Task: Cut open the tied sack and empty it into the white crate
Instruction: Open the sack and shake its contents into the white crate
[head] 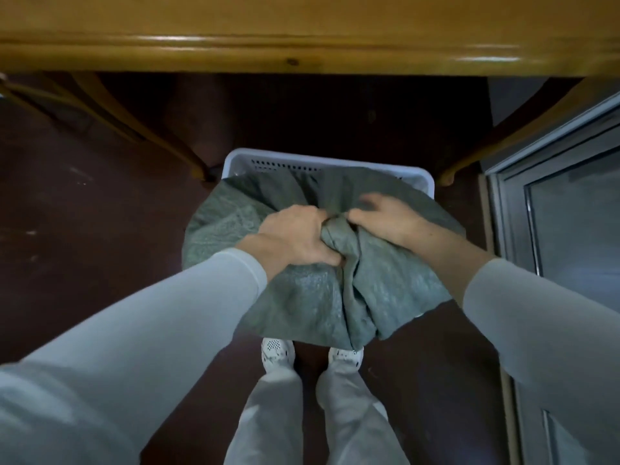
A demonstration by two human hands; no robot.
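Note:
A grey-green woven sack hangs over the white crate, which stands on the dark floor just under the table's edge. The sack covers most of the crate, so only the far rim and its perforated wall show. My left hand grips a bunch of the sack's fabric at the middle. My right hand grips the fabric right beside it, slightly blurred. Whatever is inside the sack and the crate is hidden.
A wooden table runs across the top of the view, with its legs on either side of the crate. A glass-fronted metal cabinet stands at the right. My feet in white shoes are just behind the sack.

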